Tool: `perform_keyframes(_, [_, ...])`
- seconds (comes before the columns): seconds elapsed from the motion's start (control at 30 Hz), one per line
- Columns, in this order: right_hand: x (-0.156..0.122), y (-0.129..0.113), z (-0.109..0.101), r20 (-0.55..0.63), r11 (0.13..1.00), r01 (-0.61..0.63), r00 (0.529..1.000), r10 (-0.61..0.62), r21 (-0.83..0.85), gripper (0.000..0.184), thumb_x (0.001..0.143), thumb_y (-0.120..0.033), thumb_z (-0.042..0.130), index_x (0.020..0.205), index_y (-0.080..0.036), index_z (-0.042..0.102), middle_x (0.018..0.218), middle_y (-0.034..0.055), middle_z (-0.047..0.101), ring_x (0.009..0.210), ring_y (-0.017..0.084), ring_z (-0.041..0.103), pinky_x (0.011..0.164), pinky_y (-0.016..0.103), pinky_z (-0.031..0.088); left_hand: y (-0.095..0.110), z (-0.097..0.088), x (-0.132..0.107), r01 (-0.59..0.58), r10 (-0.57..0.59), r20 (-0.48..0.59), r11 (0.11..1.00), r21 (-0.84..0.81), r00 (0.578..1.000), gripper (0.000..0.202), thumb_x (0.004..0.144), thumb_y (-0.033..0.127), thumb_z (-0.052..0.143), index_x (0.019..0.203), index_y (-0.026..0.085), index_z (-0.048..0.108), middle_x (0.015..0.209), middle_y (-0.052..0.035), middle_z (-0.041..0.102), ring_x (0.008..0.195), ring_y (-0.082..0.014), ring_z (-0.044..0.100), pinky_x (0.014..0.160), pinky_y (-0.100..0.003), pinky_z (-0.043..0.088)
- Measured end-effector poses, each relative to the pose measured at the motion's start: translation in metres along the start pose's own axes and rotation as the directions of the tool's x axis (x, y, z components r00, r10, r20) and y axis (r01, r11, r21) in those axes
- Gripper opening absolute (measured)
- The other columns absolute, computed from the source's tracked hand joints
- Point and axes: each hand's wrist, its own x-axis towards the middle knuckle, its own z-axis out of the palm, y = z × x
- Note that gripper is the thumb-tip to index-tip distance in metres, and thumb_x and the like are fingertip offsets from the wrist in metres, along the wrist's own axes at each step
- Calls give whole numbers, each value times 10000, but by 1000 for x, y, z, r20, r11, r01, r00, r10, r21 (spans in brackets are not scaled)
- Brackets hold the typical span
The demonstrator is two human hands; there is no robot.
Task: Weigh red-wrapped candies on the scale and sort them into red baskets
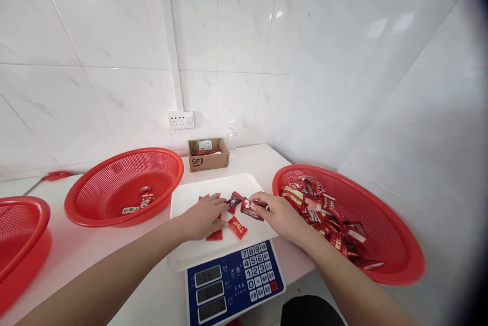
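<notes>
Over the white scale tray (183,196), my right hand (280,214) pinches a dark red snack packet (251,209) between thumb and fingers. My left hand (206,216) rests palm down on the tray's left half, its fingers stretched out over red packets, with one red packet (215,235) partly covered beneath it. Between the hands lies a small dark wrapped snack (234,201). Nearer to me is a bright red packet with gold lettering (238,228). The blue scale panel (236,283) with its keypad and displays faces me.
To the right, a red mesh basket (396,234) holds many wrapped snacks. Another red basket (87,183) on the left has several packets inside; a third basket (38,209) is cut off at the left edge. A cardboard box (213,163) and a wall socket (182,120) are behind.
</notes>
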Motion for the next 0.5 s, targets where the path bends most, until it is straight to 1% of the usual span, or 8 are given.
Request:
perform_keyframes(0.07, [1, -2, 2, -5, 998, 27, 1000, -27, -50, 212, 829, -273, 440, 922, -237, 627, 889, 14, 679, 826, 183, 595, 714, 286, 412, 3, 0, 4, 1, -1, -2, 1000, -13, 1000, 358, 860, 361, 496, 1198, 244, 505, 1295, -57, 511, 1317, -296, 300, 1062, -505, 266])
perform_keyframes(0.17, [-3, -6, -1, -7, 995, 18, 1000, -19, -97, 202, 825, -256, 442, 903, -231, 626, 916, 27, 679, 850, 199, 590, 718, 296, 407, 0, -3, 2, 27, -29, -23, 998, -49, 999, 450, 863, 427, 478, 1270, 238, 445, 1361, -65, 454, 1336, -268, 272, 1085, -459, 241])
perform_keyframes(0.23, [-8, -8, -6, 9, 998, -11, 1000, 11, -64, 185, 827, -264, 442, 861, -222, 620, 864, 24, 683, 789, 187, 599, 702, 292, 412, -5, -5, -3, 65, -66, -16, 996, -64, 998, 580, 845, 523, 461, 1337, 229, 371, 1430, -79, 369, 1364, -266, 202, 1099, -457, 201])
perform_keyframes(0.33, [-16, -11, -11, 74, 998, -34, 997, 30, 54, 164, 828, -281, 450, 814, -217, 601, 753, 5, 677, 685, 160, 604, 677, 278, 427, -11, -4, -12, 136, -133, 44, 988, -67, 990, 796, 791, 658, 426, 1420, 217, 220, 1507, -99, 188, 1388, -287, 59, 1106, -498, 123])
perform_keyframes(0.4, [-19, -12, -9, 112, 994, -41, 993, 29, 105, 145, 819, -280, 462, 811, -225, 596, 759, 0, 680, 686, 158, 610, 663, 271, 435, -12, 0, -15, 161, -155, 83, 984, -69, 984, 844, 783, 678, 409, 1439, 212, 153, 1520, -101, 106, 1387, -288, 9, 1105, -505, 103])
perform_keyframes(0.5, [-18, -13, 4, 139, 992, -40, 990, 23, 118, 144, 817, -267, 459, 816, -234, 599, 798, 1, 682, 730, 163, 618, 658, 267, 440, -8, 8, -13, 147, -140, 85, 985, -90, 986, 816, 815, 627, 409, 1446, 200, 117, 1522, -95, 91, 1389, -263, 13, 1112, -468, 129])
